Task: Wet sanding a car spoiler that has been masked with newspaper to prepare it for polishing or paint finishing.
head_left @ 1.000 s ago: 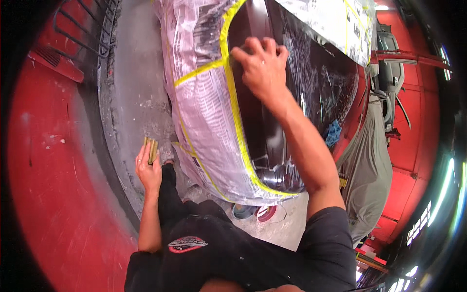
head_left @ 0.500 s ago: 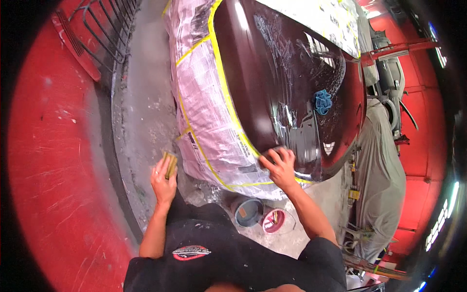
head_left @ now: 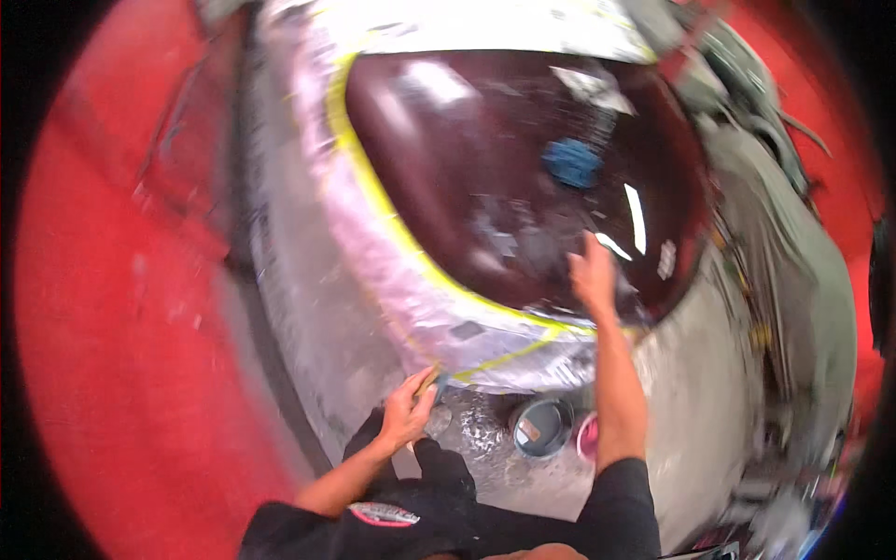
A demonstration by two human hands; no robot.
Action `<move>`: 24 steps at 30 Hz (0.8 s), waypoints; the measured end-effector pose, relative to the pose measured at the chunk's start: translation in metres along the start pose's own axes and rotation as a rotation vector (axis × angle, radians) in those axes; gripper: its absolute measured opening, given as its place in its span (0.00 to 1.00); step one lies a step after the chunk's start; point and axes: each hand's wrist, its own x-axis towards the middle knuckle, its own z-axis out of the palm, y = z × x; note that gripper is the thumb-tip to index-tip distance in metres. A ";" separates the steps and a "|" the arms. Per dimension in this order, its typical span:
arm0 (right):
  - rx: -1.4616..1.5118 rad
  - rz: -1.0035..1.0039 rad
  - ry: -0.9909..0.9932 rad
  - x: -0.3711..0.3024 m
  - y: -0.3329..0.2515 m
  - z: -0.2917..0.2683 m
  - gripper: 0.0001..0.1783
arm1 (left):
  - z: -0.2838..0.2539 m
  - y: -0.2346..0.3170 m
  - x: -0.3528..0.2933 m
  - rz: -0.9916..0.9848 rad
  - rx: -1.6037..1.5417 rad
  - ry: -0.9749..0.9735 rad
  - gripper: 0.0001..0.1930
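Note:
A glossy dark maroon car panel lies before me, framed by yellow masking tape and whitish masking sheet. My right hand is stretched over the panel's near right part, fingers reaching forward; they are blurred, and nothing shows in them. Beyond its fingertips a crumpled blue cloth rests on the wet, streaked surface. Down by the sheet's near left corner, my left hand is closed round a small yellowish block with a grey side, which looks like a sanding block.
On the wet floor under the near edge stand a dark bucket and a pinkish-red bucket, partly behind my right forearm. A red wall rises at the left. Grey-green covers drape something large on the right.
My right hand has left the panel's near edge and moved right and forward toward the blue cloth. My left hand has shifted right with the block. The whole view has turned.

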 end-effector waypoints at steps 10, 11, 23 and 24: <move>0.707 0.185 0.024 -0.228 -0.085 0.040 0.12 | 0.034 0.048 0.069 -0.160 -0.435 -0.294 0.30; 0.756 0.141 -0.026 -0.254 -0.082 0.048 0.14 | 0.043 0.056 0.070 -0.287 -0.428 -0.326 0.31; 0.087 0.269 0.215 -0.320 -0.116 0.073 0.19 | 0.054 0.059 0.063 -0.166 -0.035 -0.823 0.21; 0.106 0.254 0.313 -0.320 -0.118 0.073 0.18 | 0.054 0.059 0.064 -0.155 -0.048 -0.826 0.21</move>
